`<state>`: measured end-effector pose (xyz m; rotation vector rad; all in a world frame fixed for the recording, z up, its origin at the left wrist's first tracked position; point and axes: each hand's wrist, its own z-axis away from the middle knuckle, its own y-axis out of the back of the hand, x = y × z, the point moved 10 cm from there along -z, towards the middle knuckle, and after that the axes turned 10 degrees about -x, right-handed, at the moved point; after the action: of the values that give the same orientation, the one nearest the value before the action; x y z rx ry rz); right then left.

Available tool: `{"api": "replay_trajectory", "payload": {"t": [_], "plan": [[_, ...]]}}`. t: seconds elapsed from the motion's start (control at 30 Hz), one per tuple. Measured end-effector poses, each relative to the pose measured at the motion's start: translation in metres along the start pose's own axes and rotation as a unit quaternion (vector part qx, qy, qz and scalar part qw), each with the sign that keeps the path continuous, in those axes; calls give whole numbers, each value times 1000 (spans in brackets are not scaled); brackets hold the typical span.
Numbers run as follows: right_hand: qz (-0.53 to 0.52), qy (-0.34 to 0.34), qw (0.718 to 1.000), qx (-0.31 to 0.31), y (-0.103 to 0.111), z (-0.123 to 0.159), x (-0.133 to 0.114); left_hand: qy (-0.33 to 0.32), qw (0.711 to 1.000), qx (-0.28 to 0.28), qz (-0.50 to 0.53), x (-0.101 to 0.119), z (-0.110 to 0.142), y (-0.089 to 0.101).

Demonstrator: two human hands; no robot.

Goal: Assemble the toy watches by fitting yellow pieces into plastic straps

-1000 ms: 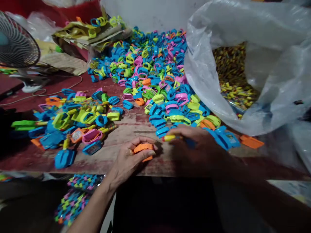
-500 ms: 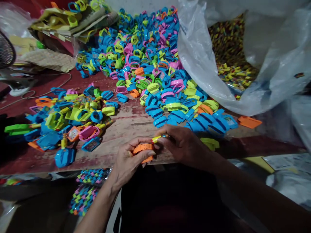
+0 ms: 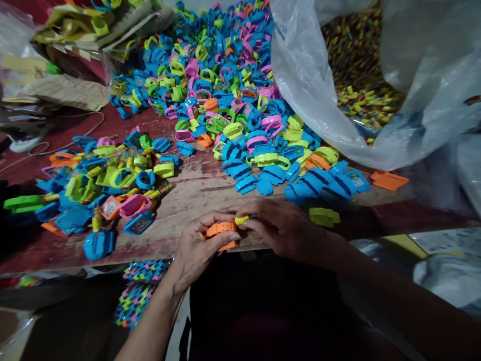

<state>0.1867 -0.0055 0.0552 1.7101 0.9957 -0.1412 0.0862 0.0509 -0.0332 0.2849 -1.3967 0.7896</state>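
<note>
My left hand is closed around a small orange plastic piece at the near edge of the wooden table. My right hand pinches a thin yellow stick, whose tip touches the orange piece. Both hands meet just over the table's front edge. A lime green piece lies to the right of my right hand.
A large heap of blue, green, pink and orange plastic pieces covers the far table. A smaller pile lies at the left. A clear plastic bag of small yellow parts stands at the right. Papers lie at the back left.
My right hand has drawn in from the blue pieces toward my left hand, bringing the yellow stick against the orange piece. The view has tilted downward.
</note>
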Motion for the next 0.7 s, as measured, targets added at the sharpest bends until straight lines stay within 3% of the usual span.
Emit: {"api": "replay_trajectory", "payload": {"t": [0.2,0.4,0.7], "plan": [[-11,-15,1000,2,-4,5,3,9,999,-7,-37,-6,0,-1],[-45,-10,998,-36,-9,10,6,10,998,-35,-57,-7,-5,-8],[-27,-70,997,2,3,13,17,25,993,-71,-94,-2,-13,-12]]}}
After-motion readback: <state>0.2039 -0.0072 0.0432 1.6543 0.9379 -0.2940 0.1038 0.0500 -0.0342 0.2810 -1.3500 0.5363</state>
